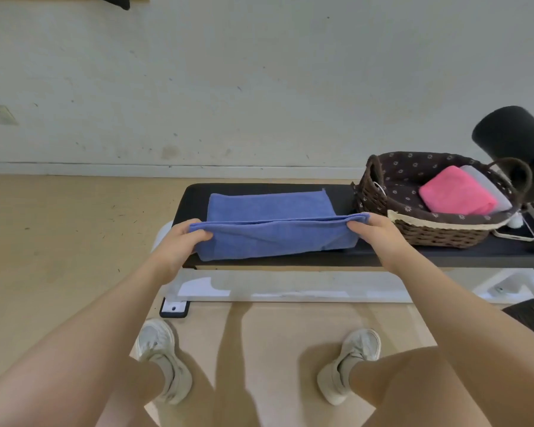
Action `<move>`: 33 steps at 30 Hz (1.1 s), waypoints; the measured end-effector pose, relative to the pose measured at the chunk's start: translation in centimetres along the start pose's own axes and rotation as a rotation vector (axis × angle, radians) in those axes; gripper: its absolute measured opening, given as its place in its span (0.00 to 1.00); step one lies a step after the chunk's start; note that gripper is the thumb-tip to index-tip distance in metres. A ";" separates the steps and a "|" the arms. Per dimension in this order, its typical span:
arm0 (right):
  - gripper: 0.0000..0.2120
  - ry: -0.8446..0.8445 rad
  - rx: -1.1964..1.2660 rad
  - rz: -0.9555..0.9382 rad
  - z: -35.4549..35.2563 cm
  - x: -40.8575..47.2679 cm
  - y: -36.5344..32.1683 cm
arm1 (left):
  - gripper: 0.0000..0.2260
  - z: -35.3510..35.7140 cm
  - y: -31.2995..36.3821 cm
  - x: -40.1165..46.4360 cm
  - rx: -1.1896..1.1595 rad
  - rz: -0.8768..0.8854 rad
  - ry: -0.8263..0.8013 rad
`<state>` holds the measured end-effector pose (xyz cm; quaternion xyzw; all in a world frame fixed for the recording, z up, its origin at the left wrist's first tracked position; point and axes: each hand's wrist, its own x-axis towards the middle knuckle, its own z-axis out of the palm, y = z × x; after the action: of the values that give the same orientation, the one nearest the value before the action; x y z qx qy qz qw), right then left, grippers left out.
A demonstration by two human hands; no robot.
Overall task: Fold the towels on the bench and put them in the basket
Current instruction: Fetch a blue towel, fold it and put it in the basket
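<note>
A blue towel [269, 223] lies on the black bench [413, 255], partly folded, its near edge lifted off the pad. My left hand [179, 241] pinches the towel's near left corner. My right hand [375, 231] pinches the near right corner. The raised edge stretches taut between the two hands. At the bench's right end stands a dark wicker basket [438, 234] with a flowered lining. Inside it lie a folded pink towel [457, 191] and a folded white towel [487, 188] beside it.
A phone [515, 233] lies on the bench just right of the basket's front. A black padded roller [512, 134] rises behind the basket. The wall runs close behind the bench. My feet stand on the wooden floor in front of the bench frame [290, 286].
</note>
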<state>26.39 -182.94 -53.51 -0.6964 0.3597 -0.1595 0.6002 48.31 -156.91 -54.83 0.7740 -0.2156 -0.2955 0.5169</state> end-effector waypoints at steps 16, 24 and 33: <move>0.14 0.211 -0.504 0.079 3.9 13.7 2.1 | 0.10 1.6 -1.7 12.6 -0.096 -0.214 0.189; 0.20 0.205 -0.588 0.093 4.3 13.6 2.1 | 0.11 2.0 -1.1 12.7 0.082 -0.157 0.233; 0.12 0.231 -0.226 0.230 3.7 16.1 0.8 | 0.13 2.5 -0.3 14.3 0.135 -0.132 0.296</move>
<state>39.67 -191.43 -58.47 -0.6908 0.5190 -0.1274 0.4870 57.05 -167.62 -59.21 0.8543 -0.1052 -0.1968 0.4694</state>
